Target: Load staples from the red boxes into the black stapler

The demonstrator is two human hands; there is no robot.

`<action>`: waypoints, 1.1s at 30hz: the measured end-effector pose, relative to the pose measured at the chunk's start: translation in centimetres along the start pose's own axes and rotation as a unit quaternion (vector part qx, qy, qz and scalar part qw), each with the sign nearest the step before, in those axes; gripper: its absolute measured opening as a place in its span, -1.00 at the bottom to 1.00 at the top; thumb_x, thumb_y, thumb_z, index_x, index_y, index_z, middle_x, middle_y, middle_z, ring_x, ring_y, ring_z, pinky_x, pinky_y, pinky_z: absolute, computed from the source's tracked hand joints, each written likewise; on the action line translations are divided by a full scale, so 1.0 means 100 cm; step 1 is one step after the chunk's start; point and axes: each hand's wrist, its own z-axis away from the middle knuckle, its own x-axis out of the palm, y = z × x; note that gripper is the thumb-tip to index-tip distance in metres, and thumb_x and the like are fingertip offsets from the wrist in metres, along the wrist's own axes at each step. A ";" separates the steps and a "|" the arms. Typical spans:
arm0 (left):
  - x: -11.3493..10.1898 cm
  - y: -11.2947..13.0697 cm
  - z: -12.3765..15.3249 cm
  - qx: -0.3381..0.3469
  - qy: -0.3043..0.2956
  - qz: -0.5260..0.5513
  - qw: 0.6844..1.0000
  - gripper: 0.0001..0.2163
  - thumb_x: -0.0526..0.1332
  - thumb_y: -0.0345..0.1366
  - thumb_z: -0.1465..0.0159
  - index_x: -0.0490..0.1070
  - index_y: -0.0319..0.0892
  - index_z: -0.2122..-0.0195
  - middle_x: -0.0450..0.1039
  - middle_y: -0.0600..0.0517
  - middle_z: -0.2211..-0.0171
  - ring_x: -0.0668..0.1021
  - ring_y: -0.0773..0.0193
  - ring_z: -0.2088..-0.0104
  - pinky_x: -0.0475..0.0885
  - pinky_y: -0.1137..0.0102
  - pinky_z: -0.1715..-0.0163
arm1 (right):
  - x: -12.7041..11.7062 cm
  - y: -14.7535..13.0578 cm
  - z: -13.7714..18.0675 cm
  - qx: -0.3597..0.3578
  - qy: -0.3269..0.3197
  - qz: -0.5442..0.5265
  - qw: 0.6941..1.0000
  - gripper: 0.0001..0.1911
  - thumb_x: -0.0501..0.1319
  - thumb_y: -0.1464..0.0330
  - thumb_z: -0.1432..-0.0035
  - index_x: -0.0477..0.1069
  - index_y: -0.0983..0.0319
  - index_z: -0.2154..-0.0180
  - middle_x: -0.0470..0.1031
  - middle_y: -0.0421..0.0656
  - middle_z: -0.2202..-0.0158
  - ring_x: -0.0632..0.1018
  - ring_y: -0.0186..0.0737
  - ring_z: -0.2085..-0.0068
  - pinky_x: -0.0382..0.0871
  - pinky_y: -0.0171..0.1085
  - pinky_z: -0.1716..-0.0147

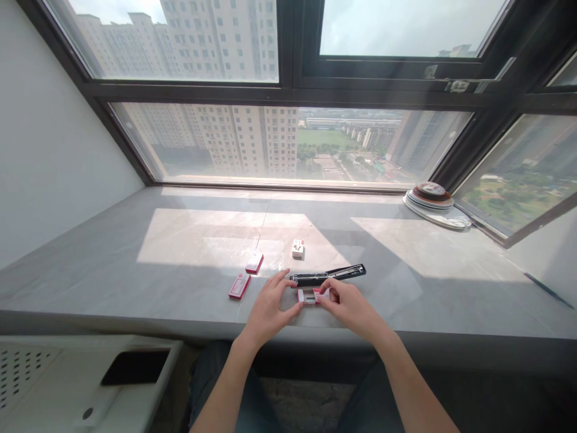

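A small red-and-white staple box lies partly slid open near the front edge of the sill, with a dark strip of staples showing in the gap. My left hand has its thumb and forefinger curved round the box's left end. The fingers of my right hand pinch its right, red end. Just behind the box rests a black long-handled stapler, its arm raised and its metal inside exposed, its left end close to my left fingertips.
Two red-and-white boxes lie left of my hands, and a small white box stands behind the stapler. Stacked plates sit in the right corner by the window. The sill's front edge is close to my body. A white plastic unit stands lower left.
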 end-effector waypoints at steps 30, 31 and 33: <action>0.047 0.032 -0.013 -0.084 0.043 -0.116 0.989 -0.81 0.09 -0.11 -0.46 0.44 -0.03 0.15 0.49 0.07 0.45 0.57 0.15 0.35 0.26 0.28 0.26 | -0.031 0.008 -0.082 -0.062 -0.015 -0.185 0.981 -0.54 0.48 0.01 0.03 0.57 0.22 0.25 0.23 -0.35 0.57 0.23 -0.36 0.50 0.11 -0.33 0.49; 0.046 0.032 -0.014 -0.086 0.042 -0.119 0.988 -0.81 0.10 -0.11 -0.46 0.43 -0.03 0.16 0.48 0.07 0.46 0.56 0.14 0.36 0.25 0.28 0.26 | -0.027 0.005 -0.085 -0.067 -0.028 -0.171 0.983 -0.56 0.47 0.03 0.02 0.57 0.21 0.24 0.22 -0.35 0.58 0.22 -0.37 0.51 0.09 -0.33 0.49; 0.045 0.033 -0.014 -0.087 0.038 -0.126 0.987 -0.81 0.10 -0.11 -0.46 0.43 -0.03 0.18 0.48 0.07 0.46 0.56 0.14 0.36 0.25 0.27 0.26 | -0.023 0.001 -0.087 -0.081 -0.052 -0.148 0.984 -0.61 0.45 0.07 -0.02 0.58 0.20 0.22 0.23 -0.35 0.58 0.23 -0.36 0.52 0.09 -0.34 0.49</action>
